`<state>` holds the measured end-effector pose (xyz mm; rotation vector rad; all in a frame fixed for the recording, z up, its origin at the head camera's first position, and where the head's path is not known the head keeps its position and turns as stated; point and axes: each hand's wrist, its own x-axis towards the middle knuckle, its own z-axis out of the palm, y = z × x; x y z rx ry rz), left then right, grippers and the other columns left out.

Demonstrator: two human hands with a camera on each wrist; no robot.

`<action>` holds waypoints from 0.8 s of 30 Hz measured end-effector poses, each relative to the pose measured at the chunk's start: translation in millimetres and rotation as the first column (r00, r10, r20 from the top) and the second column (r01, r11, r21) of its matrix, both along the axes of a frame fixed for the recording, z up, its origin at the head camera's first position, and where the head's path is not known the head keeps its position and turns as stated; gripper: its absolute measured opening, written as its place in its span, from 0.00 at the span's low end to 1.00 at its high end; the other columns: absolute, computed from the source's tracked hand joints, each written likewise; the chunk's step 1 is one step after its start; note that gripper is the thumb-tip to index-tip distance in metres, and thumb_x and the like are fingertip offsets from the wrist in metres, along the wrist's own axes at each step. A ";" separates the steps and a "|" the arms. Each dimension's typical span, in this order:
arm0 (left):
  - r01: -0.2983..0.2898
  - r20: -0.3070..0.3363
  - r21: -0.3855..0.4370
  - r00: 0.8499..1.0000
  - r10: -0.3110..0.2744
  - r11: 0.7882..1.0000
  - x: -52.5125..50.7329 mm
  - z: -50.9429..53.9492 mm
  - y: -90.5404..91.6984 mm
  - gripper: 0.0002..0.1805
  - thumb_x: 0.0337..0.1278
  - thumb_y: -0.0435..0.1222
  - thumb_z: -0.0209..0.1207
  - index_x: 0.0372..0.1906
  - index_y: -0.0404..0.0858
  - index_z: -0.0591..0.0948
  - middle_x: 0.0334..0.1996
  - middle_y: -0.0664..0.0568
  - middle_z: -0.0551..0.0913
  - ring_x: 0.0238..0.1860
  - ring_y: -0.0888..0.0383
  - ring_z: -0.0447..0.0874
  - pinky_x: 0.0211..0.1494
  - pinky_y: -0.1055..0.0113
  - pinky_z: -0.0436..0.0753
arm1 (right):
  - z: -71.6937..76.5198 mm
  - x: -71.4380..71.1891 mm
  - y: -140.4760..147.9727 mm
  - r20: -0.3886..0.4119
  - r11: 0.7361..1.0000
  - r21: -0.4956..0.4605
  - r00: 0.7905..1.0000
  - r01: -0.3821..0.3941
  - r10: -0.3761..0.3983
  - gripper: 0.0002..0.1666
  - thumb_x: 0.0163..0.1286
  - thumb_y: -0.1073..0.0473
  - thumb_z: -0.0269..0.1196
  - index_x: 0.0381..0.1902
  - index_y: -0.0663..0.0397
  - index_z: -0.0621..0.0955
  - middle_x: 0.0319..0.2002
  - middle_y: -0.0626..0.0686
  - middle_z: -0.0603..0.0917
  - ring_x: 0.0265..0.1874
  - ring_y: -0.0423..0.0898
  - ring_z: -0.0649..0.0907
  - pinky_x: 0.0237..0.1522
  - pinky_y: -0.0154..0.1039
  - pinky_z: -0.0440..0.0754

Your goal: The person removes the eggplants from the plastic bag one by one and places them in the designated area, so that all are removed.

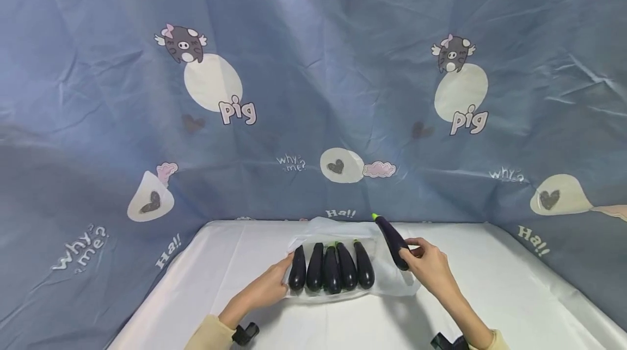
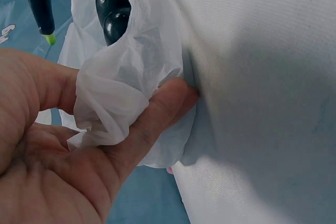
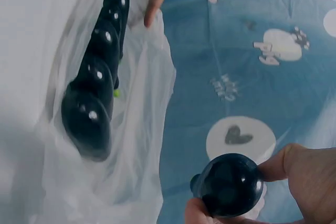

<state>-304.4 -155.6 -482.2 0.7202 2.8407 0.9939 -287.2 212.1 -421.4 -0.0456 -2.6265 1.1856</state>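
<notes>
The person's right hand (image 1: 431, 267) grips a dark purple eggplant (image 1: 392, 242) near its rounded end, thumb and fingers on either side. The eggplant is tilted, its green tip pointing far and to the left, and it hangs above the right part of a thin white plastic bag (image 1: 399, 280), apart from the other eggplants. The left hand (image 1: 266, 286) pinches the bag's left edge, the crumpled plastic gathered between thumb and fingers. Five more eggplants (image 1: 332, 271) lie side by side in a row at the bag, their rounded ends near and stem ends far; whether they are inside it or on top is hard to tell. The bag rests on a white-covered table (image 1: 235, 246), and a blue printed curtain (image 1: 313, 94) hangs on the far side.
</notes>
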 end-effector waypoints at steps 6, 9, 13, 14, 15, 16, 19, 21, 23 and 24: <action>0.008 -0.005 -0.006 1.000 -0.008 1.000 -0.7 -0.8 0.1 0.43 0.44 0.19 0.46 0.73 0.24 0.52 0.73 0.32 0.55 0.74 0.39 0.54 0.75 0.46 0.58 | -1.4 -8.9 17.9 -0.023 0.999 0.037 0.999 0.032 -0.031 0.24 0.64 0.51 0.59 0.54 0.60 0.80 0.35 0.59 0.88 0.28 0.44 0.86 0.27 0.33 0.79; 0.014 -0.008 -0.017 1.000 -0.014 1.000 -1.0 -2.7 0.0 0.43 0.44 0.19 0.46 0.73 0.23 0.51 0.73 0.32 0.55 0.74 0.39 0.54 0.75 0.47 0.58 | -3.2 -13.4 26.8 0.002 0.998 0.032 0.999 0.049 -0.049 0.26 0.65 0.50 0.57 0.55 0.61 0.79 0.37 0.62 0.88 0.25 0.43 0.86 0.26 0.33 0.79; 0.016 -0.010 -0.023 1.000 -0.016 1.000 -1.1 -4.3 -0.6 0.43 0.44 0.20 0.46 0.73 0.25 0.51 0.74 0.34 0.55 0.74 0.41 0.54 0.76 0.48 0.58 | -7.6 -19.7 37.5 0.033 0.996 0.037 0.996 0.077 -0.078 0.29 0.66 0.48 0.55 0.57 0.64 0.77 0.39 0.65 0.87 0.25 0.45 0.87 0.26 0.34 0.78; 0.015 -0.008 -0.023 1.000 -0.015 1.000 -0.9 -4.4 -1.0 0.43 0.45 0.20 0.46 0.73 0.25 0.51 0.74 0.34 0.54 0.74 0.41 0.54 0.76 0.48 0.58 | -9.3 -21.4 39.9 0.040 0.996 0.038 0.996 0.082 -0.083 0.30 0.66 0.48 0.55 0.58 0.65 0.76 0.40 0.66 0.86 0.25 0.46 0.87 0.25 0.34 0.78; 0.013 -0.007 -0.022 1.000 -0.013 1.000 -0.6 -4.5 -1.3 0.43 0.45 0.20 0.46 0.73 0.25 0.51 0.74 0.34 0.54 0.74 0.41 0.54 0.76 0.48 0.58 | -11.1 -23.0 42.2 0.046 0.995 0.038 0.995 0.087 -0.088 0.31 0.67 0.47 0.54 0.58 0.65 0.76 0.40 0.67 0.86 0.25 0.47 0.87 0.25 0.34 0.79; 0.014 -0.007 -0.020 1.000 -0.014 1.000 -0.7 -4.1 -1.2 0.43 0.45 0.20 0.46 0.73 0.25 0.51 0.74 0.34 0.54 0.74 0.41 0.54 0.76 0.48 0.58 | -12.6 -24.8 45.0 0.051 0.995 0.039 0.994 0.095 -0.097 0.31 0.67 0.47 0.54 0.58 0.65 0.76 0.41 0.68 0.86 0.25 0.48 0.88 0.25 0.35 0.78; 0.011 0.000 -0.019 1.000 -0.011 1.000 -0.9 -2.9 -0.8 0.43 0.45 0.20 0.46 0.73 0.25 0.51 0.74 0.34 0.54 0.75 0.41 0.53 0.76 0.48 0.57 | -17.6 -29.6 52.6 0.063 0.993 0.034 0.992 0.109 -0.111 0.32 0.66 0.47 0.53 0.58 0.66 0.76 0.41 0.69 0.86 0.26 0.51 0.88 0.24 0.35 0.79; 0.008 0.002 -0.022 1.000 -0.008 1.000 -0.6 -2.9 -0.7 0.43 0.45 0.20 0.46 0.73 0.25 0.51 0.74 0.34 0.54 0.75 0.41 0.54 0.76 0.49 0.58 | -21.3 -32.5 57.1 0.066 0.992 0.040 0.991 0.118 -0.121 0.32 0.66 0.47 0.53 0.57 0.67 0.76 0.40 0.69 0.86 0.25 0.50 0.88 0.24 0.36 0.78; 0.002 0.005 -0.024 1.000 -0.002 1.000 -0.3 -3.5 -0.5 0.44 0.45 0.20 0.46 0.74 0.26 0.51 0.74 0.35 0.54 0.75 0.42 0.54 0.76 0.49 0.58 | -25.0 -34.9 61.0 0.069 0.991 0.048 0.990 0.122 -0.126 0.32 0.66 0.47 0.53 0.57 0.68 0.76 0.40 0.69 0.86 0.24 0.50 0.88 0.25 0.36 0.78; 0.000 0.006 -0.026 1.000 0.000 1.000 -0.2 -3.8 -0.5 0.44 0.45 0.20 0.47 0.74 0.26 0.51 0.74 0.35 0.55 0.75 0.42 0.54 0.76 0.49 0.58 | -26.8 -35.9 62.9 0.071 0.991 0.055 0.989 0.124 -0.128 0.32 0.67 0.46 0.53 0.57 0.68 0.76 0.39 0.68 0.86 0.24 0.49 0.88 0.25 0.36 0.78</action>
